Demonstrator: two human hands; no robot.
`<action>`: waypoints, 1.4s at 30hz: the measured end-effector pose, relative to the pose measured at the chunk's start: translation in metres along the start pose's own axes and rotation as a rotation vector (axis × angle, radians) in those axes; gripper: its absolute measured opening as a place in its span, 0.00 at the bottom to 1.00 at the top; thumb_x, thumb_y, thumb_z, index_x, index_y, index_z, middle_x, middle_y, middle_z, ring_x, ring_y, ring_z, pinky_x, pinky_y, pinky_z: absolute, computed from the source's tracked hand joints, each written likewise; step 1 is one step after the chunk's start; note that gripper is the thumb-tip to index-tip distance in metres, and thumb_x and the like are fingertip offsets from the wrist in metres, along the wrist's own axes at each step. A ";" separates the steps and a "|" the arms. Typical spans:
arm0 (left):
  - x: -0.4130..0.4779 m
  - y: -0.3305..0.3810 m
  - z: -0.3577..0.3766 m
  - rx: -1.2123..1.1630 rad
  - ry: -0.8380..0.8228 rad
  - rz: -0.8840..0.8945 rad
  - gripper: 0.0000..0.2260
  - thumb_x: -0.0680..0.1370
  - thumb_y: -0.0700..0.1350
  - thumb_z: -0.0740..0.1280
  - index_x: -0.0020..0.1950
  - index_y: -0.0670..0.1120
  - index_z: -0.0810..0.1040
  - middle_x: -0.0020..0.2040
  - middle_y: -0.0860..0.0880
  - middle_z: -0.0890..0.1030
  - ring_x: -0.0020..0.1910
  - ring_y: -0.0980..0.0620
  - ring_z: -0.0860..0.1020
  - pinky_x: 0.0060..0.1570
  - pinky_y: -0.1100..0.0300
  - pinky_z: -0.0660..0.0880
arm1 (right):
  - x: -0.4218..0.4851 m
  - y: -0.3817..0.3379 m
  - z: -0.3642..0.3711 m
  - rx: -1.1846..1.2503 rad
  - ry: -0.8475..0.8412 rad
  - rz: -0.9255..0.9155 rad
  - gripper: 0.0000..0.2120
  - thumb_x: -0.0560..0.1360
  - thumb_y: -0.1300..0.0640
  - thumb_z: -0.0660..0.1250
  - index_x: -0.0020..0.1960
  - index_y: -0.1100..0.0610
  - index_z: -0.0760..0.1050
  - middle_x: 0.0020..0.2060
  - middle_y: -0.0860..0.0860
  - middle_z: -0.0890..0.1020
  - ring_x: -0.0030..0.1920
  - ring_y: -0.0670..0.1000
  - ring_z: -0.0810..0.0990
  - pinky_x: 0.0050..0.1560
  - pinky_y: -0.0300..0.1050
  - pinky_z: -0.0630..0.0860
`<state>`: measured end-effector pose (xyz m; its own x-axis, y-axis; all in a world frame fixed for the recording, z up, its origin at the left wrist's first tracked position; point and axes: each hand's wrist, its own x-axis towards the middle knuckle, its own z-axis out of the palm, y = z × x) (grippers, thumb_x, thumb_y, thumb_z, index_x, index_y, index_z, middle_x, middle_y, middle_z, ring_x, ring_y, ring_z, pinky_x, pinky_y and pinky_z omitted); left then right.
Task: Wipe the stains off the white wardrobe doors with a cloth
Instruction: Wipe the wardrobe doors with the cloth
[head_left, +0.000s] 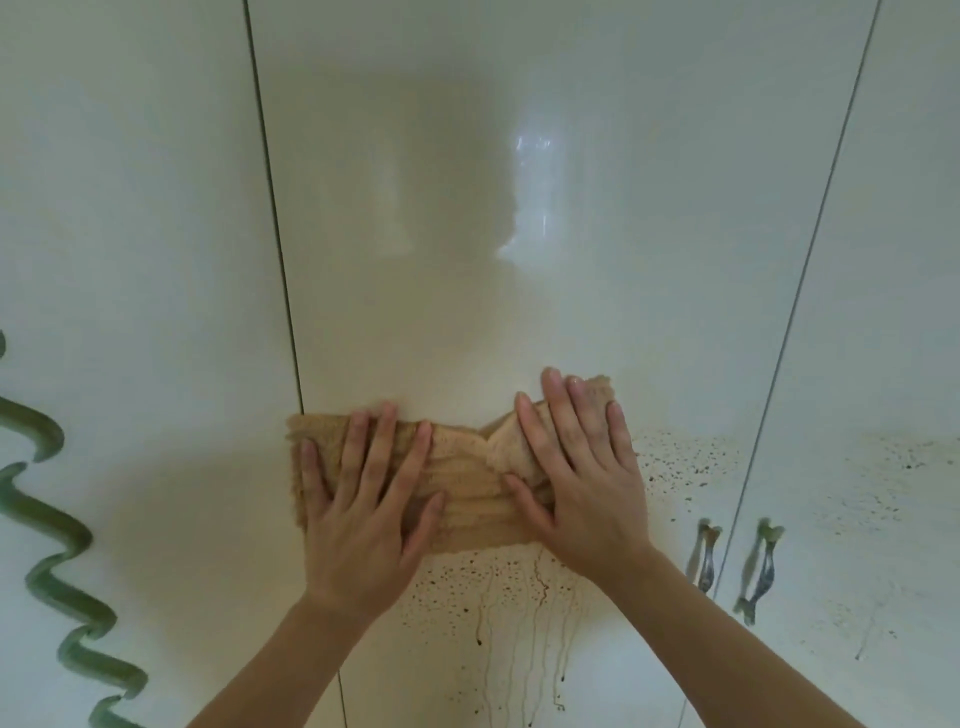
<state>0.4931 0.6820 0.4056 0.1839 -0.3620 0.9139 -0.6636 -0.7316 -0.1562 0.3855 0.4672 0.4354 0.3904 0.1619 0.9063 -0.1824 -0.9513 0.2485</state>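
Much of the cloth (467, 488) lies hidden under the left hand (358, 519) and the right hand (582, 478), and the cloth in turn covers part of the middle door (441, 234). Both forearms run off the bottom edge. The green wavy line (52, 423) is cut by the left and bottom edges. The brown drips (543, 587) leave at the bottom. The reflection on the door is only a blur.
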 end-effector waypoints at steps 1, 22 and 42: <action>0.014 0.001 -0.005 -0.010 0.004 0.013 0.31 0.82 0.59 0.55 0.83 0.51 0.53 0.85 0.48 0.47 0.84 0.47 0.47 0.79 0.36 0.42 | 0.011 0.009 -0.006 0.006 0.006 0.006 0.33 0.83 0.41 0.59 0.83 0.53 0.55 0.83 0.55 0.54 0.84 0.55 0.52 0.83 0.57 0.48; 0.119 0.177 0.013 0.000 0.016 0.218 0.30 0.84 0.56 0.57 0.84 0.49 0.54 0.84 0.46 0.52 0.83 0.45 0.50 0.79 0.36 0.44 | 0.004 0.205 -0.058 -0.175 0.097 -0.013 0.31 0.84 0.45 0.51 0.83 0.58 0.54 0.82 0.60 0.55 0.83 0.59 0.53 0.82 0.60 0.50; 0.258 0.316 -0.004 -0.017 0.027 0.300 0.32 0.83 0.62 0.59 0.83 0.49 0.59 0.83 0.45 0.57 0.83 0.45 0.55 0.79 0.37 0.51 | 0.029 0.384 -0.128 -0.185 0.090 -0.014 0.31 0.85 0.45 0.53 0.83 0.59 0.56 0.82 0.61 0.57 0.83 0.59 0.53 0.82 0.60 0.51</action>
<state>0.3280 0.3600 0.5942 -0.0417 -0.5448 0.8375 -0.6973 -0.5845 -0.4149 0.2111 0.1404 0.6010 0.3131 0.2055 0.9272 -0.3437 -0.8856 0.3123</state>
